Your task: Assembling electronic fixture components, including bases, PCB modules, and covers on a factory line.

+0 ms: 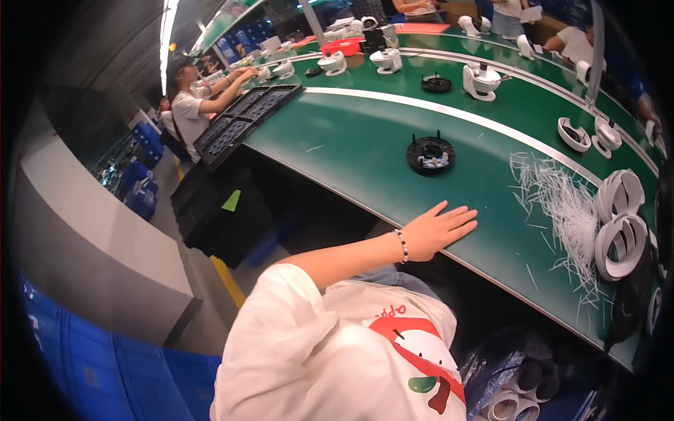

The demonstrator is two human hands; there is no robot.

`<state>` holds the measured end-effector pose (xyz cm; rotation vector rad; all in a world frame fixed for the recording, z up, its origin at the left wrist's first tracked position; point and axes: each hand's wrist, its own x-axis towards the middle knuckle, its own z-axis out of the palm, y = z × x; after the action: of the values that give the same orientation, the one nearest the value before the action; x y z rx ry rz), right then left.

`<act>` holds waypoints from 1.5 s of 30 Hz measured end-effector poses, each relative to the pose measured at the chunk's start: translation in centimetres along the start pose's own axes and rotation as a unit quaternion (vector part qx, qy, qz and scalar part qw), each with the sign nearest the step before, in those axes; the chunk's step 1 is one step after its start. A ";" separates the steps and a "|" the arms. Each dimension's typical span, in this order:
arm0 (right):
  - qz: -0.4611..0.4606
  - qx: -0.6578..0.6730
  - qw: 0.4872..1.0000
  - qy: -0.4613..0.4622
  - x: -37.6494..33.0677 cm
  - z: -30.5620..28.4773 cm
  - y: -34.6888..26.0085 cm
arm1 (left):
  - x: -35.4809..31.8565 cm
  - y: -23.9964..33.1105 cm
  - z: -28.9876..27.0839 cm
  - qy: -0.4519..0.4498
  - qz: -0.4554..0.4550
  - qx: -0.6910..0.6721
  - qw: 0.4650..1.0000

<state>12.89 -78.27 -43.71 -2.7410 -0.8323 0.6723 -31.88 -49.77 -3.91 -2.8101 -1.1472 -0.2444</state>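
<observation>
My left hand, with a beaded bracelet at the wrist, lies flat near the front edge of the green work table. Its fingers are stretched out and apart, and nothing is held. Just beyond the fingers sits a round black plastic base with upright prongs and small parts inside. To the right of the hand, a loose heap of thin white plastic strips spreads over the table. White ring-shaped housings stand beside the heap. My right hand does not show.
Black compartment trays rest at the table's far left, near a co-worker. A conveyor carries white housings and another black base. Below the table's right side, white tubes fill a bag.
</observation>
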 end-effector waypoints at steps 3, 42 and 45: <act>-0.003 0.002 1.000 0.010 0.3 -0.2 -1.8 | -0.2 -0.4 -0.5 -0.021 -0.005 0.009 1.000; 0.082 0.035 0.971 0.220 -4.1 -3.2 -0.2 | 2.7 -0.3 0.2 -0.040 -0.015 0.004 0.999; 0.036 -0.126 0.991 0.029 -2.4 -4.1 -2.7 | 3.1 -0.8 1.8 0.009 0.007 -0.040 0.999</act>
<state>11.79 -77.68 -38.36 -3.0120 -0.8618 0.5301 -30.08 -46.78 -5.10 -2.8777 -1.1389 -0.3199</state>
